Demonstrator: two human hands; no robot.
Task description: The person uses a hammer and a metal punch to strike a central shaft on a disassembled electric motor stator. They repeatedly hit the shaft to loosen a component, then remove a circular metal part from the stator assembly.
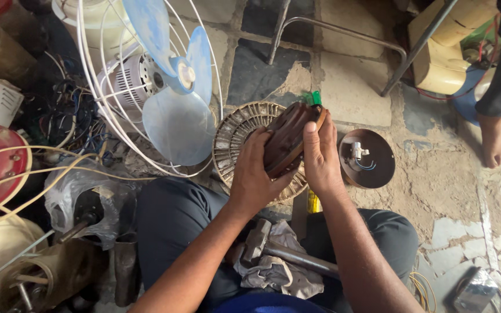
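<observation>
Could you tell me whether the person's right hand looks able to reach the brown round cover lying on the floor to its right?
Probably yes: the brown round cover lies open on the floor beside the right hand, nothing between. But that hand now grips the brown motor housing with the left hand.

We see soft, even daylight with no hard glare; the stone floor (355, 75) far and right is the brightest part. The near-left corner falls dim and murky. Shadows are faint and diffuse. Focus is sharp at the centre, while wide-angle bending curves the white fan guard (97, 81) and the edges.
</observation>
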